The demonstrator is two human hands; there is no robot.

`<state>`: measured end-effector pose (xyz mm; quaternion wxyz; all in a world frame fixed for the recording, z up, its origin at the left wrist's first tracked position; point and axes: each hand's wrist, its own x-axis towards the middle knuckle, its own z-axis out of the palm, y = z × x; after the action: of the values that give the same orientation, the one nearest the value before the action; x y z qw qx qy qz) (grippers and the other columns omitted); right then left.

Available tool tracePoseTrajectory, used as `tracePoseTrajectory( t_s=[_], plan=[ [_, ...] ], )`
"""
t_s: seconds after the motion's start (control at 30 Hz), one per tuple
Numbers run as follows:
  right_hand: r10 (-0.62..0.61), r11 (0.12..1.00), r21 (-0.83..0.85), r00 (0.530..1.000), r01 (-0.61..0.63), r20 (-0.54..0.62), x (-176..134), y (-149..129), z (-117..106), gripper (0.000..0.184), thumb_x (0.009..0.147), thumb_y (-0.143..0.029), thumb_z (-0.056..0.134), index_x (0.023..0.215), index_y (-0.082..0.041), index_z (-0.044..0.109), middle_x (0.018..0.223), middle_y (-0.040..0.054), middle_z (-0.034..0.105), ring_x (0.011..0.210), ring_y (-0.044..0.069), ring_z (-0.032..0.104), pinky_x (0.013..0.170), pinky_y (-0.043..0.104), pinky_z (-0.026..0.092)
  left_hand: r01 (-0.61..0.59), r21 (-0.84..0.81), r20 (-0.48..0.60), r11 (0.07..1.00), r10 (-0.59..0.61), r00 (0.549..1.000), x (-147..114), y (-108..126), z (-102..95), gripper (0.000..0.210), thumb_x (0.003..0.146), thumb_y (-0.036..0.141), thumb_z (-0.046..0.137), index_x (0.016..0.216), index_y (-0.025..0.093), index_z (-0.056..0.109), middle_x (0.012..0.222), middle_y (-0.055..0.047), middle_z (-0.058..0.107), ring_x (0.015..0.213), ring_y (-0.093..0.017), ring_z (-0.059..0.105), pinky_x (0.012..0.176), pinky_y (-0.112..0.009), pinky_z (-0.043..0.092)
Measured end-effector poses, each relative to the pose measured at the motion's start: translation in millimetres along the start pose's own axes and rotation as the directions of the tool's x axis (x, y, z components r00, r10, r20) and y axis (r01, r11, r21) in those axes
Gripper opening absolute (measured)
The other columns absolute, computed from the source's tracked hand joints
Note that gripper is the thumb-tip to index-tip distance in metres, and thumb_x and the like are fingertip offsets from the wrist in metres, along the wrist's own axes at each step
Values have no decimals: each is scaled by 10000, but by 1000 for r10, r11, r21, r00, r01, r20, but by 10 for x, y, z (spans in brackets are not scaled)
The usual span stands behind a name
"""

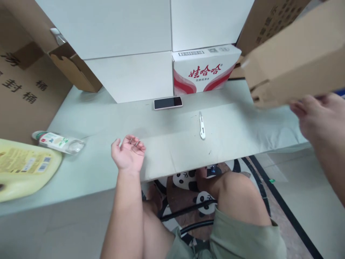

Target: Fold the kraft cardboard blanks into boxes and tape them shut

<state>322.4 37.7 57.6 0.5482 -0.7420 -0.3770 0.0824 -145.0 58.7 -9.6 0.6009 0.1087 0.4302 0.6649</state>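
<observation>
My right hand (319, 111) grips the lower edge of a brown cardboard box (299, 57), raised above the right end of the table and slightly blurred. Palm up, my left hand (129, 153) rests at the table's front part with its fingers loosely curled apart and nothing in it. To the right of that hand lies a white utility knife (202, 126). Farther back is a phone (168, 103) with a dark screen, lying flat in front of the white boxes.
White boxes (129, 77) stand along the back, beside a red-and-white carton (206, 70). At left are a clear plastic bottle (60, 142) on its side, a yellow jug (27, 169), a small open cardboard box (77, 70) and a large carton (24, 79). My knees are below the table's front edge (172, 172).
</observation>
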Motion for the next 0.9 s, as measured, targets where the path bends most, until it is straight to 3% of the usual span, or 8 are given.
tracePoseTrajectory(
  t_s=[0.1, 0.23, 0.37, 0.47, 0.7, 0.77, 0.83, 0.9],
  plan=[
    [100, 951, 264, 968, -161, 231, 207, -47, 428, 214, 717, -375, 781, 801, -291, 603, 948, 117, 705, 978, 285, 713, 901, 517, 576, -8, -28, 7, 1000, 8, 1000, 9, -6, 25, 342, 797, 511, 519, 682, 189, 536, 614, 7, 489, 482, -112, 511, 456, -224, 440],
    [97, 986, 62, 831, -156, 548, -226, 126, 802, 228, 765, -375, 701, 936, -242, 628, 830, 57, 704, 755, 218, 705, 794, 440, 598, -12, -44, -5, 999, 12, 1000, 18, 32, 28, 335, 814, 486, 480, 677, 187, 544, 605, 3, 480, 478, -116, 494, 447, -231, 428],
    [3, 972, -142, 599, 185, 801, -821, 179, 1171, 355, 830, -381, 628, 1151, -232, 639, 876, 50, 710, 703, 210, 684, 740, 394, 539, -9, -47, 16, 999, 10, 1000, 17, 59, 3, 340, 816, 485, 483, 675, 183, 552, 607, 5, 477, 477, -113, 487, 452, -232, 425],
    [-34, 814, -234, 445, 532, 895, -1093, 44, 1447, 401, 911, -439, 528, 1266, -274, 618, 1040, 87, 725, 902, 268, 684, 774, 389, 497, -11, -71, 32, 997, 13, 999, -10, 74, -45, 347, 814, 488, 489, 673, 179, 562, 612, 7, 480, 482, -111, 493, 461, -231, 421],
    [63, 622, -433, 510, 652, 858, -1231, -227, 1748, 158, 885, -374, 517, 826, -231, 548, 772, 107, 681, 756, 287, 657, 674, 387, 453, -35, -182, 52, 983, 46, 998, -102, 255, -309, 340, 809, 498, 545, 682, 183, 559, 614, 18, 477, 484, -91, 483, 487, -216, 394],
    [27, 769, -332, 490, 547, 871, -1274, -288, 1839, 164, 881, -392, 521, 937, -238, 517, 729, 59, 662, 688, 243, 646, 656, 369, 483, -39, -219, 50, 975, 51, 997, -118, 341, -403, 341, 815, 502, 545, 686, 186, 552, 615, 18, 475, 484, -90, 476, 491, -218, 385],
    [-2, 954, -132, 449, 268, 893, -1379, -385, 1986, 362, 830, -497, 602, 1070, -248, 494, 810, 35, 673, 680, 208, 652, 653, 358, 528, -40, -262, 40, 964, 52, 998, -130, 423, -488, 333, 823, 491, 531, 688, 187, 548, 618, 18, 475, 482, -88, 466, 493, -220, 374],
    [-28, 999, 33, 388, -6, 921, -1541, -540, 2207, 511, 717, -574, 714, 1070, -253, 530, 874, 25, 654, 704, 181, 649, 668, 351, 556, -44, -313, 31, 949, 56, 998, -135, 490, -557, 321, 830, 475, 518, 691, 187, 547, 624, 17, 474, 484, -87, 457, 496, -222, 365]
  ],
)
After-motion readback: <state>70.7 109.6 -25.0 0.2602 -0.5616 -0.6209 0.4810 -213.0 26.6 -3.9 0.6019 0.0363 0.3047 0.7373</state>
